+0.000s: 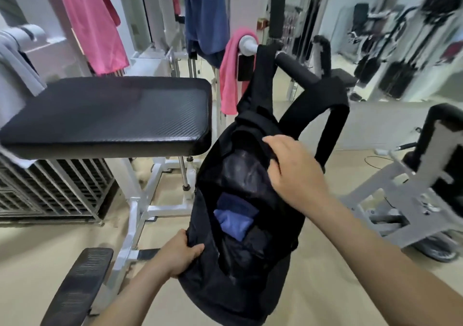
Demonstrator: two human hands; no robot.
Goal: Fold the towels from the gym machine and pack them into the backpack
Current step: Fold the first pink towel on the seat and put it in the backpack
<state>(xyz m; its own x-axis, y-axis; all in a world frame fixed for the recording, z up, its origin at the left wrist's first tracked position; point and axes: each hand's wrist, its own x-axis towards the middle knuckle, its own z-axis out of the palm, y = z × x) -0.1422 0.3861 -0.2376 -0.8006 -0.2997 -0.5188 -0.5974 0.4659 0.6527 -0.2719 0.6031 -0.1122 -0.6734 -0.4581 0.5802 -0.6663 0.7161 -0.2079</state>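
Note:
A black backpack [250,288] hangs by a strap from the machine's handle bar, its main pocket gaping open. A folded blue towel [234,215] lies inside it. My left hand [180,255] grips the near left edge of the opening. My right hand [293,168] grips the far right edge, holding the pocket apart. On the gym machine hang a pink towel [92,25] at the upper left, a blue towel [206,17] at the top centre, and a second pink towel [231,75] draped over a white bar end.
A black padded bench [107,115] on a white frame stands to the left of the backpack. A smaller black pad [80,283] sits low at the front left. A metal grid cage [50,190] is under the bench. More gym machines [426,188] stand to the right.

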